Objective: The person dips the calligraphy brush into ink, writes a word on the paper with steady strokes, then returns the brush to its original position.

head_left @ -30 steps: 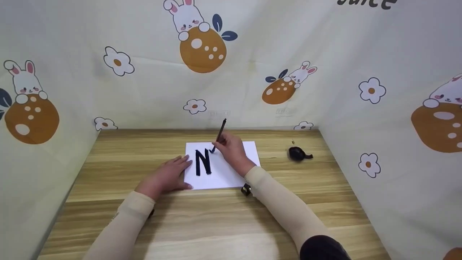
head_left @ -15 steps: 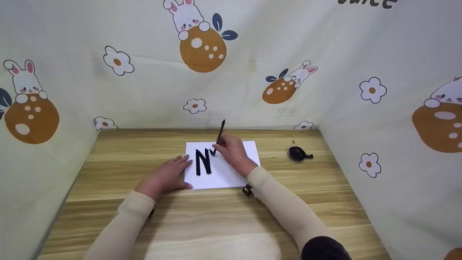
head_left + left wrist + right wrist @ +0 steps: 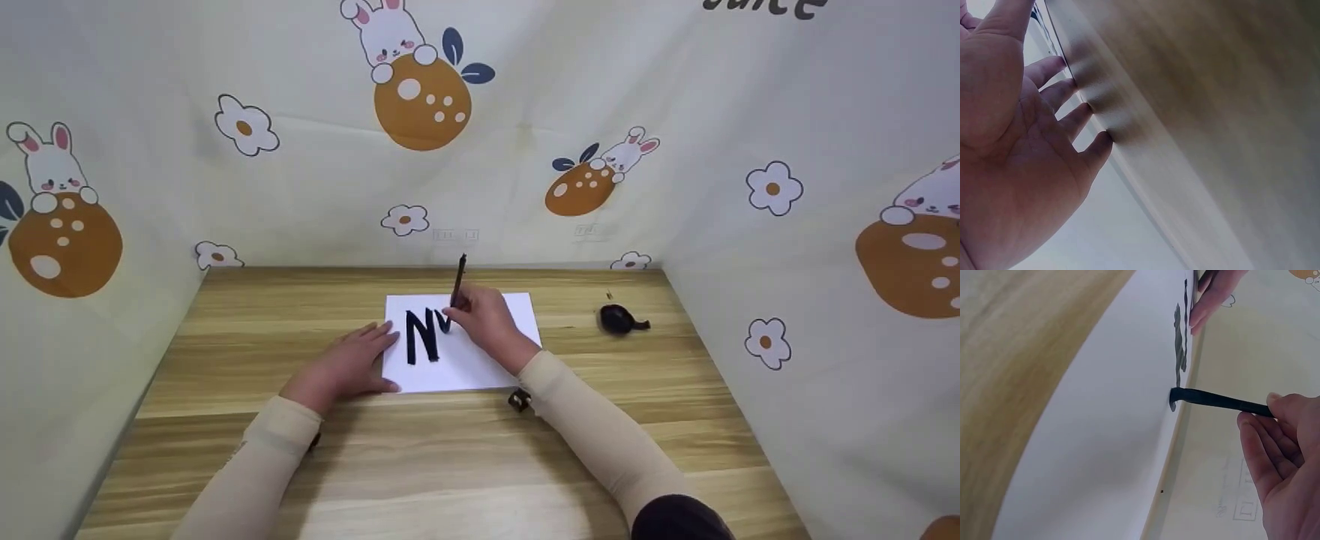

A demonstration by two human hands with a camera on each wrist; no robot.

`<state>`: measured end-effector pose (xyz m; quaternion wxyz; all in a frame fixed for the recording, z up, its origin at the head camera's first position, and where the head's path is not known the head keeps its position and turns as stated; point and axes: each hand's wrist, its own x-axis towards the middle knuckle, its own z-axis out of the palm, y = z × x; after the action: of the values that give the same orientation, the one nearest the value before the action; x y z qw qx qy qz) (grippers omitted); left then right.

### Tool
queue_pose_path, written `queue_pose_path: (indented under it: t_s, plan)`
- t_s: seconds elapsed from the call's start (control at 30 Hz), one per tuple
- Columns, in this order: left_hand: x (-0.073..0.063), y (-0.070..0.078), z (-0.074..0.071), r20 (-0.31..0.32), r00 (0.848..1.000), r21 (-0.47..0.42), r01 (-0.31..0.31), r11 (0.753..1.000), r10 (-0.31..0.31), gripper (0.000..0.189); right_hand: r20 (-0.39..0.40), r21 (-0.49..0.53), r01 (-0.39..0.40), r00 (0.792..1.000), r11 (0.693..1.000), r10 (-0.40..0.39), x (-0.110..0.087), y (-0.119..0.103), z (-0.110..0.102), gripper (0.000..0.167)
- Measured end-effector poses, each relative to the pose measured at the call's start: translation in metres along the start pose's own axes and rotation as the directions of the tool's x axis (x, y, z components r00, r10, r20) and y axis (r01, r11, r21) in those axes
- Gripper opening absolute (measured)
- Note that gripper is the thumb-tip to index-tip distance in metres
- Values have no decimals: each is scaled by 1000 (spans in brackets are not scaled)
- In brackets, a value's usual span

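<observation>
A white sheet of paper (image 3: 465, 371) lies on the wooden table, marked with a thick black N (image 3: 411, 341). My right hand (image 3: 487, 322) pinches a slim dark paintbrush (image 3: 1213, 398) between thumb and fingers. In the right wrist view its bristles bend against the paper, at the end of a short black stroke just right of the N. My left hand (image 3: 345, 367) lies at the paper's left edge, fingers spread and extended onto it. The left wrist view shows this hand's fingertips (image 3: 1103, 140) touching down on the surface.
On the table to the right stands a small black dish with a handle (image 3: 616, 319). The wood-grain table (image 3: 420, 465) extends in front of the paper. Patterned fabric walls (image 3: 315, 195) rise at the back and both sides.
My right hand has moved slightly down toward me with the paintbrush, and the stroke beside the N has grown longer. The left hand has stayed in place.
</observation>
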<state>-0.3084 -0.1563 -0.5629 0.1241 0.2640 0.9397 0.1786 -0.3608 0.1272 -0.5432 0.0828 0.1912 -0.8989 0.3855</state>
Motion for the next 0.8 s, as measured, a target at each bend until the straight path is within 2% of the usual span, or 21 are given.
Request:
queue_pose_path:
  t_s: [0.3, 0.8]
  plan:
    - [1, -1, 1, -5, 1000, 5, -11, 1000, 11, 101, 48, -1, -26, 999, 1000, 26, -8, -3, -5, 12]
    - [1, -2, 3, 1, 1000, 19, 3, 1000, -3, 102, 87, 6, 2, 996, 1000, -2, -25, -5, -13, 13]
